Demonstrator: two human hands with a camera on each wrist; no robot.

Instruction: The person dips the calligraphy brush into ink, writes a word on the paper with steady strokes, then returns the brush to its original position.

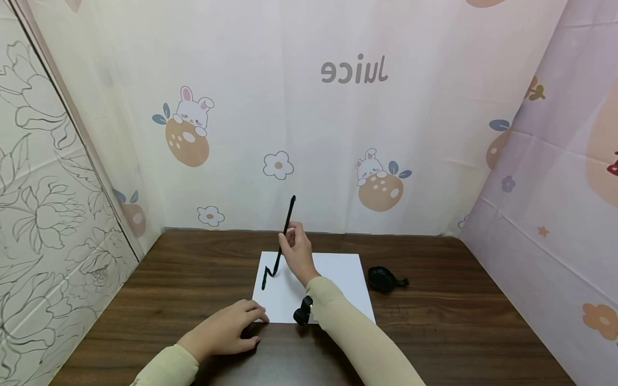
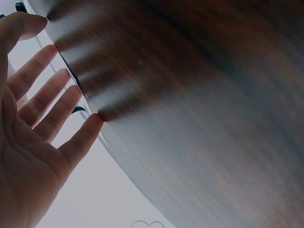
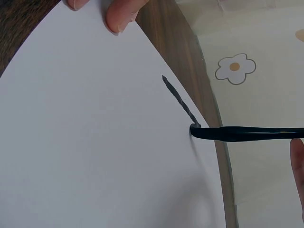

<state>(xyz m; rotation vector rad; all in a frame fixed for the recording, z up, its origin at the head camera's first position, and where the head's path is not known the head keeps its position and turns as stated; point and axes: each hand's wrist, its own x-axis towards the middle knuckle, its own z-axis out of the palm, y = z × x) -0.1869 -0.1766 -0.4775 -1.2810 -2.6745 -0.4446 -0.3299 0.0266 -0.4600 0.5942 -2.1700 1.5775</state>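
My right hand (image 1: 298, 253) pinches a long black brush (image 1: 290, 213) partway up its handle. The brush leans slightly, its tip low on a white sheet of paper (image 1: 339, 284). A black ink stroke (image 1: 264, 280) runs near the sheet's left edge, and a short slanting line joins its top to the brush tip. In the right wrist view, the tip of the brush (image 3: 237, 133) meets the end of a dark stroke (image 3: 179, 99). With fingers spread, my left hand (image 1: 226, 328) rests at the sheet's near left corner, fingertips on the paper's edge and thumb on the table.
To the right of the paper lies a small black dish (image 1: 382, 279) with a short handle. The dark wooden table (image 1: 449, 316) ends at a printed curtain (image 1: 309, 123) behind and on the right. A small black camera (image 1: 303, 311) sits at my right wrist, over the paper.
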